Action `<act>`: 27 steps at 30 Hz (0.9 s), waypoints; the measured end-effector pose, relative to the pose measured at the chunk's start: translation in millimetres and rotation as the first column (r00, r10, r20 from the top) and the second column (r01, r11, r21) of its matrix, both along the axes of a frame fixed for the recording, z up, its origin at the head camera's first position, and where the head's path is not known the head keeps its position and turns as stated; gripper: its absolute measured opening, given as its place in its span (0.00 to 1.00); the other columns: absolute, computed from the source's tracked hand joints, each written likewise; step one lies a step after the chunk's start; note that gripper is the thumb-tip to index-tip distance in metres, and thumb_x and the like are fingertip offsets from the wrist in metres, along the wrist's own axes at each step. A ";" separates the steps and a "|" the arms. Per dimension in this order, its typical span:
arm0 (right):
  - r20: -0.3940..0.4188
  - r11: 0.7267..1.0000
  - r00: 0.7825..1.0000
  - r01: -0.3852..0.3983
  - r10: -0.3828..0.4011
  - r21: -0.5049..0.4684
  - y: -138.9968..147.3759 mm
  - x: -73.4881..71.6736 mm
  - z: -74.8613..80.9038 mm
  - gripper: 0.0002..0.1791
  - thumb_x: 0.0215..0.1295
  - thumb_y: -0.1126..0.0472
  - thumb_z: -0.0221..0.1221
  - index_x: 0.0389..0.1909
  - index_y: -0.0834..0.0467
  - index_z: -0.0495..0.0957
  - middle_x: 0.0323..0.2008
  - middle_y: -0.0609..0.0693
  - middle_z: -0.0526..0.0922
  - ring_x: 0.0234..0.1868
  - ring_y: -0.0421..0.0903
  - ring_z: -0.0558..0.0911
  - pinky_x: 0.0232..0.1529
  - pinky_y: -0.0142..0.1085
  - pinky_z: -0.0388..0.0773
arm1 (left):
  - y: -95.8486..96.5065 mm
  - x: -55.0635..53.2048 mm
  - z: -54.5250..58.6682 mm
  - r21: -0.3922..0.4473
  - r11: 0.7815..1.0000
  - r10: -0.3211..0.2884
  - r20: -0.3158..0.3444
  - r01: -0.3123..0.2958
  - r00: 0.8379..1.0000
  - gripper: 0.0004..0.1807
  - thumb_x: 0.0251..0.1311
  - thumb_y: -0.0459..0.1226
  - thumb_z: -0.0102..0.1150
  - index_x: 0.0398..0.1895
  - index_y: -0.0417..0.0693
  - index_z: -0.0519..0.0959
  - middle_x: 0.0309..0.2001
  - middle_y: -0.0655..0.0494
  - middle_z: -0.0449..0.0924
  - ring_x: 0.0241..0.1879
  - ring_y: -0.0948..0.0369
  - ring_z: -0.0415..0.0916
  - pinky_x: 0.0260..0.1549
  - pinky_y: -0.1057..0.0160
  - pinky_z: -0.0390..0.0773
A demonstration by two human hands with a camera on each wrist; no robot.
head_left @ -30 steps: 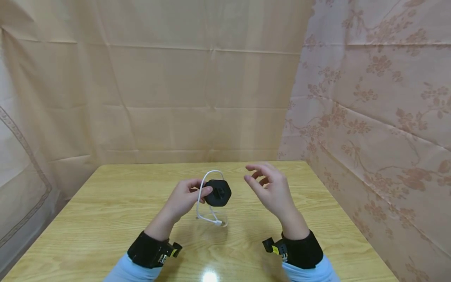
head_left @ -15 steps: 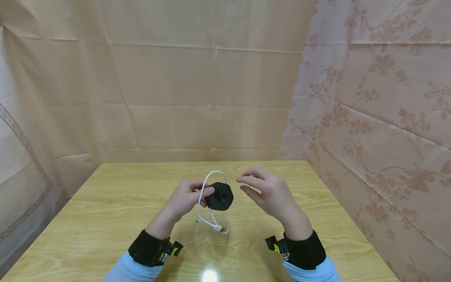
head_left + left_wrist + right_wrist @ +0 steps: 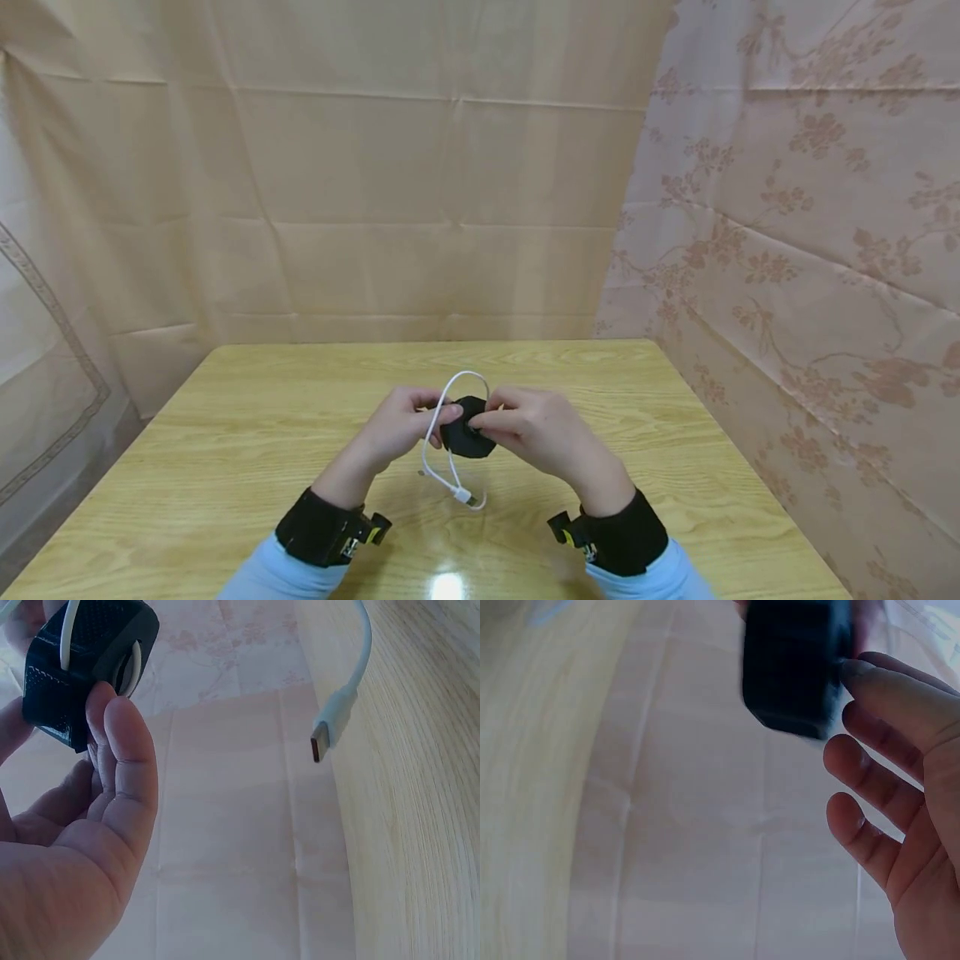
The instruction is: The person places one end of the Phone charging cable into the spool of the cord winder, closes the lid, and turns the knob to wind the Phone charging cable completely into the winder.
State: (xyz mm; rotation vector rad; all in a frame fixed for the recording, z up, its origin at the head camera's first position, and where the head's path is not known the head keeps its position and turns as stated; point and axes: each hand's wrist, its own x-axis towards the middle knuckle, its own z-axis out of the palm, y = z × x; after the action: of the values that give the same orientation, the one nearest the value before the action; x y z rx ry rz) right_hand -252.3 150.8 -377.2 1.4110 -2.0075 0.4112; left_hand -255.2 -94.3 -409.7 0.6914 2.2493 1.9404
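A black six-sided cable winder (image 3: 459, 438) is held above the table, its face turned toward the head camera. My left hand (image 3: 393, 429) grips its left edge, thumb in front and fingers behind. My right hand (image 3: 551, 433) pinches at the middle of that face with thumb and forefinger; the fingertips cover the spot they hold. In the right wrist view its other fingers (image 3: 870, 780) are spread beside the winder. A white charging cable (image 3: 426, 446) loops out of the winder, with a USB plug (image 3: 463, 496) hanging below. The left wrist view shows its USB-C plug (image 3: 322, 739) dangling.
A light wood-grain table (image 3: 262, 433) lies beneath both hands. Behind it hangs a beige cloth (image 3: 337, 183), with a flowered cloth (image 3: 787, 217) along the right side. Black camera bands (image 3: 318, 529) circle the wrists.
My right hand has come left from beside the winder and now pinches at its face. The left hand keeps its grip; the winder has sunk slightly and its face is tilted.
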 end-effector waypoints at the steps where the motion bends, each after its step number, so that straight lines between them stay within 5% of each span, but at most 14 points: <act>1: 0.014 1.000 1.000 -0.005 0.005 0.008 -1.4 -0.1 -1.8 0.07 0.61 0.62 0.72 0.37 0.47 0.90 0.34 0.42 0.82 0.28 0.35 0.77 0.29 0.26 0.74 | 0.0 0.1 -0.1 -0.007 1.000 0.000 0.000 0.000 1.000 0.14 0.68 0.36 0.63 0.42 0.30 0.84 0.28 0.51 0.84 0.24 0.54 0.79 0.29 0.60 0.81; 7: 0.041 0.999 0.999 0.001 -0.002 0.036 -2.0 0.7 -6.3 0.11 0.60 0.66 0.72 0.38 0.47 0.91 0.33 0.42 0.80 0.27 0.35 0.76 0.28 0.26 0.74 | 0.5 0.1 -0.9 -0.051 0.999 -0.007 0.010 0.007 1.000 0.15 0.67 0.38 0.64 0.44 0.31 0.84 0.31 0.49 0.83 0.26 0.57 0.80 0.30 0.57 0.83; 16: 0.089 0.997 0.995 0.034 -0.040 0.072 -0.9 2.6 -9.3 0.09 0.61 0.60 0.73 0.40 0.44 0.91 0.32 0.40 0.79 0.25 0.32 0.73 0.26 0.24 0.70 | 0.5 1.2 -1.8 -0.094 0.993 -0.067 0.002 0.067 0.998 0.13 0.69 0.36 0.63 0.42 0.31 0.85 0.32 0.49 0.84 0.25 0.58 0.79 0.31 0.59 0.83; 27: 0.069 0.984 0.992 0.095 -0.107 0.150 0.3 5.3 -6.0 0.09 0.61 0.57 0.73 0.39 0.39 0.91 0.32 0.37 0.79 0.24 0.31 0.73 0.24 0.24 0.68 | 1.1 1.9 -3.2 -0.132 0.987 -0.090 -0.009 0.088 0.996 0.14 0.70 0.38 0.62 0.42 0.33 0.85 0.33 0.50 0.84 0.28 0.55 0.81 0.32 0.57 0.84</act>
State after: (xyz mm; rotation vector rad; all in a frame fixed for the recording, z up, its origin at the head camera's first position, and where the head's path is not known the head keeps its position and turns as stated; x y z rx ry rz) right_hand -247.0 151.1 -383.2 1.3918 -2.2004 0.2821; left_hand -253.3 -93.2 -413.0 0.7780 2.2878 1.7349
